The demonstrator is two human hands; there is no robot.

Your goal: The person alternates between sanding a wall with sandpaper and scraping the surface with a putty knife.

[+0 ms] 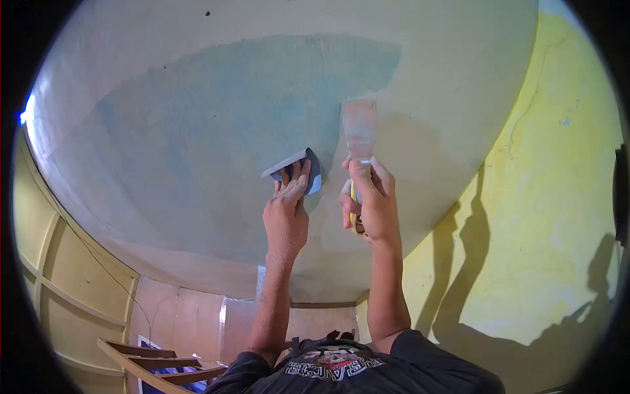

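Observation:
My left hand (287, 196) is raised to the ceiling, its fingers bent around a folded grey sheet of sandpaper (315, 172). The sandpaper is against or very near the ceiling; the exact contact is hidden. To its right, my right hand (375, 194) is closed around the yellow handle of a putty knife (359, 128). The knife's wide, dusty blade points up and overlaps the edge of a bluish-grey patch (230, 98) on the ceiling. Pale dust covers my fingers and left forearm.
The pale ceiling (459, 79) curves overhead. At right stands a cracked yellow wall (525, 249) bearing shadows of arms. A wooden ladder-like frame (157, 361) is at lower left, near a hanging wire (108, 270) and a panelled wall (79, 295).

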